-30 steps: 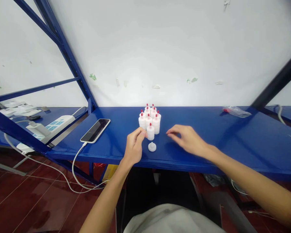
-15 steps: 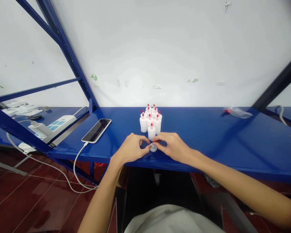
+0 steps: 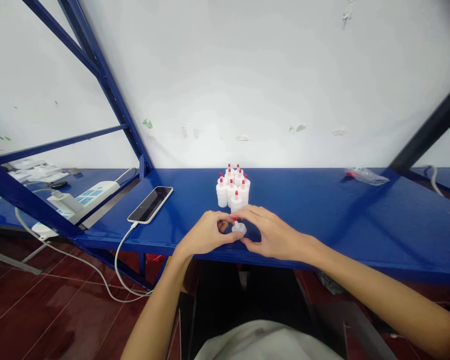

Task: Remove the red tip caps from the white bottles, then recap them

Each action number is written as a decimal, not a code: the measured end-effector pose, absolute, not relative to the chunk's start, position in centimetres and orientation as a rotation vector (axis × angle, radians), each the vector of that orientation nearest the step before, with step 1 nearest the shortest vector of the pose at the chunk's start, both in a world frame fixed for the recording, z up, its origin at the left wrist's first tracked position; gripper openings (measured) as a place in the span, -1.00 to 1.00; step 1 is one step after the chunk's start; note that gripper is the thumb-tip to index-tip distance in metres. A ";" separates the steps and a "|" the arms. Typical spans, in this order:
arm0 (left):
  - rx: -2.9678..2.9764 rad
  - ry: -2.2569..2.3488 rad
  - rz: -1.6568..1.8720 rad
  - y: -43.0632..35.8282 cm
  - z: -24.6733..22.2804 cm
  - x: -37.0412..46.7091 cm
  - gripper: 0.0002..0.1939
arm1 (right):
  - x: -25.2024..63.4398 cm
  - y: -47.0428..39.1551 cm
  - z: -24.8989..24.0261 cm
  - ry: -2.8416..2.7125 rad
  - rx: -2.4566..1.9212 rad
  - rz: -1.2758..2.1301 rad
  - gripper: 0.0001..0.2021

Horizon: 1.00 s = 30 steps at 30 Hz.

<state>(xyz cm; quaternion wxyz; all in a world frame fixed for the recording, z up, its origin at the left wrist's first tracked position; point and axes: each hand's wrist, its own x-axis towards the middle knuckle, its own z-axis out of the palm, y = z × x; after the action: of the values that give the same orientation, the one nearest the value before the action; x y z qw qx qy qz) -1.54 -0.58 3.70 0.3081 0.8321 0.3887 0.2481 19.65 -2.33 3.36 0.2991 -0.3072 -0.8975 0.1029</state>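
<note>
My L hand [image 3: 206, 235] & R hand [image 3: 279, 234] clamped on cap [image 3: 239, 228]; red tip [image 3: 235, 220] now atop, prob. seated; bottles [image 3: 222, 196] behind.

A scuffed white wall [image 3: 262, 80] rises behind a glossy blue table [image 3: 322, 215], its surface catching soft light. Blue metal frame bars [image 3: 108, 90] slant at the left, above a floor of dark red tiles [image 3: 60, 300].

Left hand [image 3: 209, 234] and right hand [image 3: 273, 234] curl close together.
</note>
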 end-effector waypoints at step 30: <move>2.250 1.640 1.085 3.4 3.5 2.1 -0.65 | 28.5 7.4 1.8 -1.880 -1.338 -0.022 -0.53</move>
<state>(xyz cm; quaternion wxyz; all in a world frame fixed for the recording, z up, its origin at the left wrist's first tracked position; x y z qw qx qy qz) 2.12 3.38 3.51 0.0767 0.7508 0.5472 0.3620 28.46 7.43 1.79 0.4050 -0.5301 -0.7449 -0.0087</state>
